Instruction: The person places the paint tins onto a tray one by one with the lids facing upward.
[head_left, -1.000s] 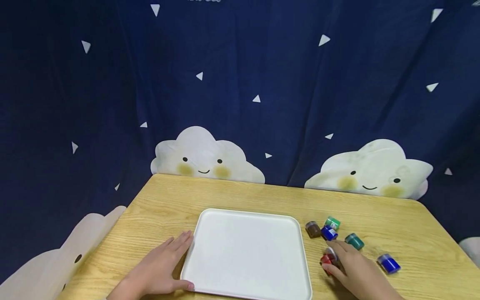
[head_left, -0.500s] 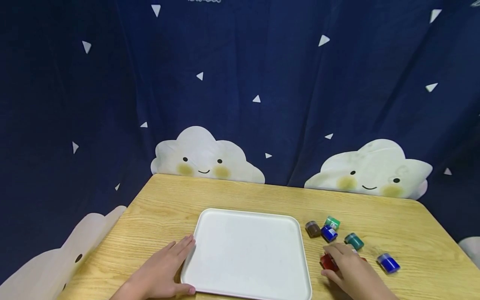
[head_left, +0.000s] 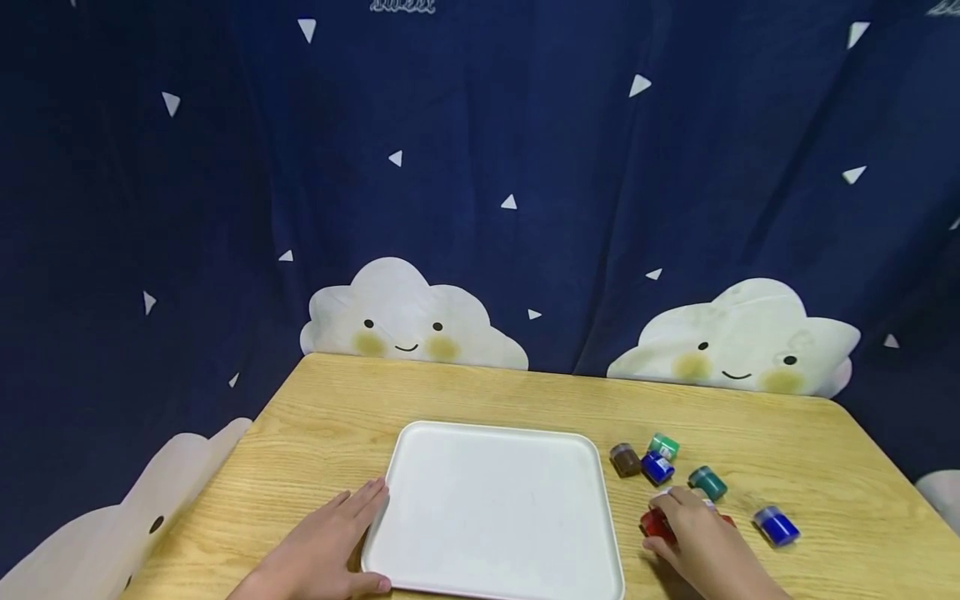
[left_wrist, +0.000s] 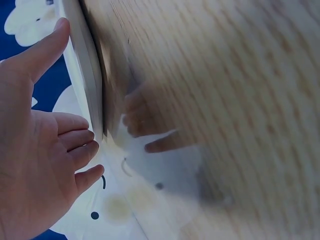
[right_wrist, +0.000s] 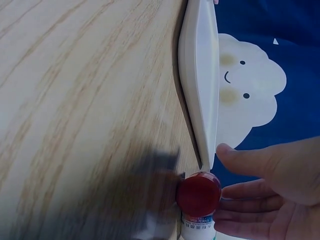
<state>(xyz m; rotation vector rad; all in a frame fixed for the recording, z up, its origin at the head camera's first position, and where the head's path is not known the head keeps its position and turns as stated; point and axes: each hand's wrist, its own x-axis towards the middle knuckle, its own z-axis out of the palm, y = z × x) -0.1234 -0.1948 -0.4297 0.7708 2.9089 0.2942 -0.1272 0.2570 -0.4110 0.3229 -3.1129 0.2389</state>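
Observation:
A shallow white tray (head_left: 495, 508) lies on the wooden table. My left hand (head_left: 318, 546) rests at its left side, fingers straight along the rim and thumb at the near corner. On the tray's right, my right hand (head_left: 703, 533) is over a small red jar (head_left: 654, 525), which looks like a paint pot. In the right wrist view the thumb stands apart from the red jar (right_wrist: 199, 194), with the fingers beside it; whether they touch it I cannot tell. A white-labelled jar (right_wrist: 197, 231) sits just below. More red shows past the hand's right side, mostly hidden.
Beyond the right hand lie a brown jar (head_left: 625, 459), a blue jar (head_left: 657, 467), a green jar (head_left: 664, 445) and a teal jar (head_left: 707, 482). Another blue jar (head_left: 776, 526) is farther right. A dark blue curtain (head_left: 465, 167) with clouds hangs behind the table.
My right hand has shifted slightly right over the jars, uncovering more of the red one. My left hand has slid a little toward me along the tray's edge. The head view has tilted slightly.

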